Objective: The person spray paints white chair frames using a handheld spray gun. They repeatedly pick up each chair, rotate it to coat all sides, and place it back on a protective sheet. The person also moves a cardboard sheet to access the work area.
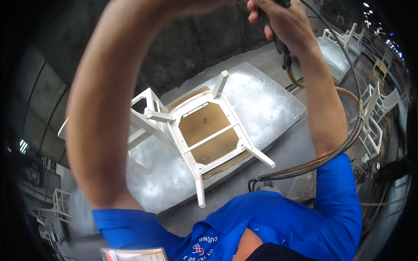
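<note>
Looks well along, judging by the white on all visible rails and legs of the upturned chair frame; cannot tell of any work left on hidden sides. Lies on the grey counter, over a brown sheet, lower in view than the right hand and apart from it. Clamped in that hand: a black hose-fed tool. Cannot tell the grip of the left hand, beyond the upper edge.

white glare on silvery platform

One black tool (with two hoses)
</note>
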Tool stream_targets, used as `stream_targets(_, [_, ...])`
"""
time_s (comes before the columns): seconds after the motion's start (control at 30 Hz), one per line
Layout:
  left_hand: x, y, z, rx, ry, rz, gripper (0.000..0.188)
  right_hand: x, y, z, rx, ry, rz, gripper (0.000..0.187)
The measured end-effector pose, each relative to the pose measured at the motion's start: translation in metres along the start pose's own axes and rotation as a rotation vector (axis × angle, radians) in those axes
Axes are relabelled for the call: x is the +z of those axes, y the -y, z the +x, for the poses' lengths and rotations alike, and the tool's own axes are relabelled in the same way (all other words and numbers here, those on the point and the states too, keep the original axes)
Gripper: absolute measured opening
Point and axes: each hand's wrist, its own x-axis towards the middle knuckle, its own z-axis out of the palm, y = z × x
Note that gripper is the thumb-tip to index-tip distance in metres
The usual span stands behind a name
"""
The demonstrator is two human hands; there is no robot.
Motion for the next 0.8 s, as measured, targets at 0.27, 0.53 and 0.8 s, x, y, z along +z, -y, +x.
stream_targets(0.27, [0.083, 0.022, 0.134, -0.064, 0.293, 0.043, 0.024, -0.095, -0.008, 0.062, 0.013, 0.025, -0.215, 0.029])
stream_targets(0.53, [0.126, 0.040, 0.208, -0.234, 0.426, 0.013, 0.023, -0.147, -0.035, 0.082, -0.041, 0.052, -0.103, 0.025])
stream_targets(0.8, [0.132, 0.041, 0.238, -0.318, 0.444, -0.021, 0.022, -0.159, -0.027, 0.080, 0.049, -0.002, -0.180, 0.031])
